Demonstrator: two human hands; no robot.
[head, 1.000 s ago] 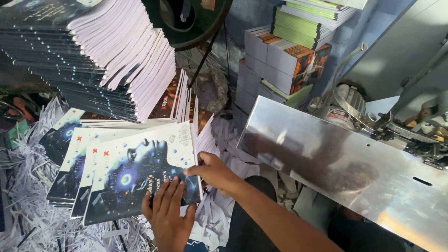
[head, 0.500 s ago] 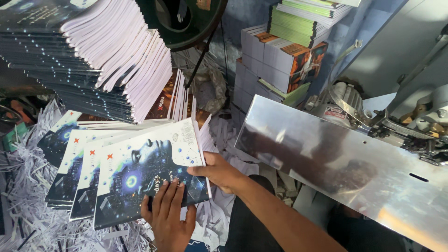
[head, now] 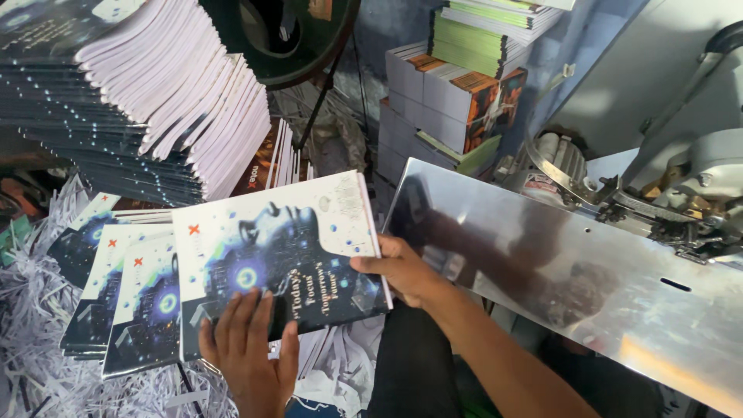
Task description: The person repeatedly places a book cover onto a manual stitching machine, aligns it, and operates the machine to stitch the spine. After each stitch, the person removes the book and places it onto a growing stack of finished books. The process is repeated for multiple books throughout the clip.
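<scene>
Head view: both hands on one glossy dark-blue and white notebook, held just above the fanned stack of matching notebooks.

Left hand lies flat, fingers spread, palm on the cover's lower edge; right hand pinches the right edge, thumb on top, fingers curled under and hidden. The notebook is tilted, overlapping the fan, with white shredded paper trimmings beneath. A tall stack of dark-spined notebooks stands behind; a polished steel machine plate is just right. To do it well: keep the cover flat, square edges against the fan, slide without creasing corners.
</scene>
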